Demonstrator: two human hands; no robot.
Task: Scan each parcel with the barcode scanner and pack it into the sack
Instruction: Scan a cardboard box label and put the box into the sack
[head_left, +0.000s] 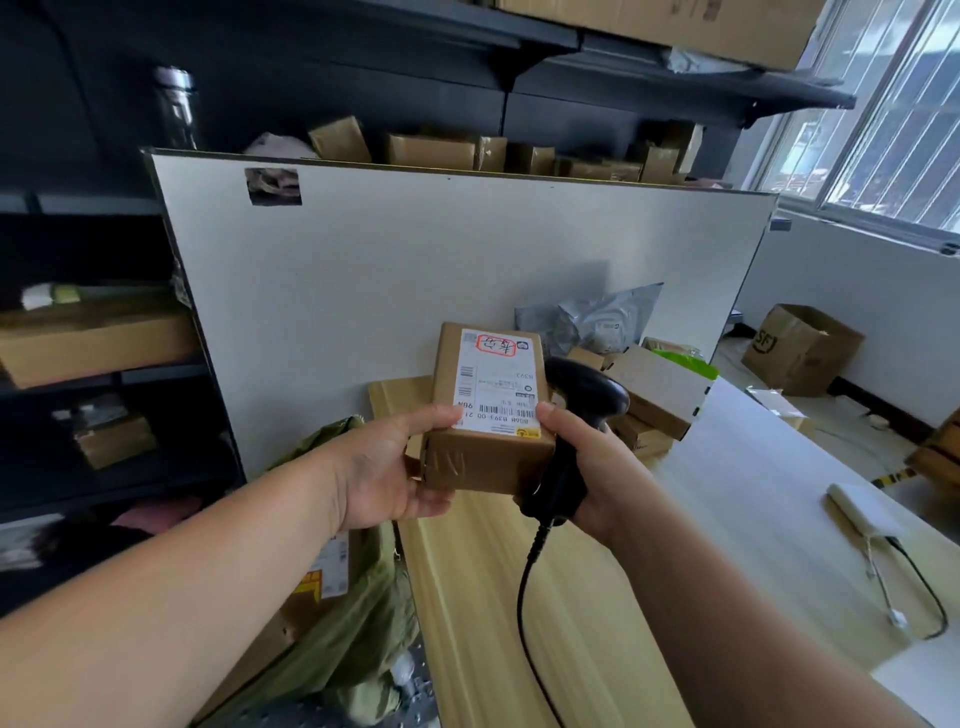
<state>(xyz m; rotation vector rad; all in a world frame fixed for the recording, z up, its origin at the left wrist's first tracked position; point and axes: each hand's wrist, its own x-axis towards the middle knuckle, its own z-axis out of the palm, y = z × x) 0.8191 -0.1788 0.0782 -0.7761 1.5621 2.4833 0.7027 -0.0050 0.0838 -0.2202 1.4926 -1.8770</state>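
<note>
A small brown cardboard parcel (483, 447) with a white shipping label and a red stamp is held up in the middle of the view. My left hand (395, 467) grips its left side, thumb on the label's edge. My right hand (582, 457) holds the black barcode scanner (576, 410) by its handle, and its thumb touches the parcel's right corner. The scanner's head rises just right of the parcel, and its black cable hangs down over the table. The green sack (348, 623) stands open at the lower left beside the table, with a labelled box inside.
More parcels (654, 395) and a grey mailer bag (597, 317) are piled at the far end of the pale wooden table (597, 597), against a white board (415, 270). A white power bank with cables (865, 512) lies at the right. Dark shelves with boxes stand left and behind.
</note>
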